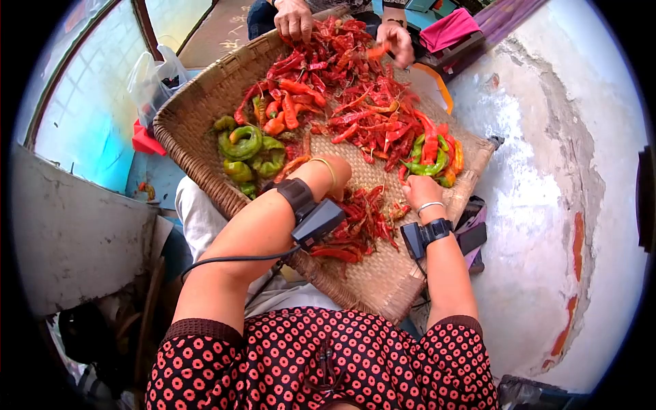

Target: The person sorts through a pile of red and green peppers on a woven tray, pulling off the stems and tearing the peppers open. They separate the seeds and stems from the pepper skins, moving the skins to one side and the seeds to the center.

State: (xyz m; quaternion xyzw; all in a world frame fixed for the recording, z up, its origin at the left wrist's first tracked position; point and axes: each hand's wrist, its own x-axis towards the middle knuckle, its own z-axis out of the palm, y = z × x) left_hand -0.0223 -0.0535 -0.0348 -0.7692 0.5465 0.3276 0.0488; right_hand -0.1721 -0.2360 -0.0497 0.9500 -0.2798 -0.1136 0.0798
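Observation:
A large woven basket lies tilted in front of me, holding chili peppers. My left hand is over its middle, bent downward above the woven bottom; its fingers are hidden from me. On the right, my right hand is closed, with a red chili pepper at its fingertips. Just beyond it are green chili peppers. Wrinkled dried red chilies fill the far part. Below my hands is a smaller heap of dried red chilies. Green peppers and fresh red peppers sit at the left.
Another person's hands work at the basket's far edge: one hand on the rim, the other hand over the chilies. A plastic bag is at the left. A worn white wall stands close on the right, and a pink cloth lies behind.

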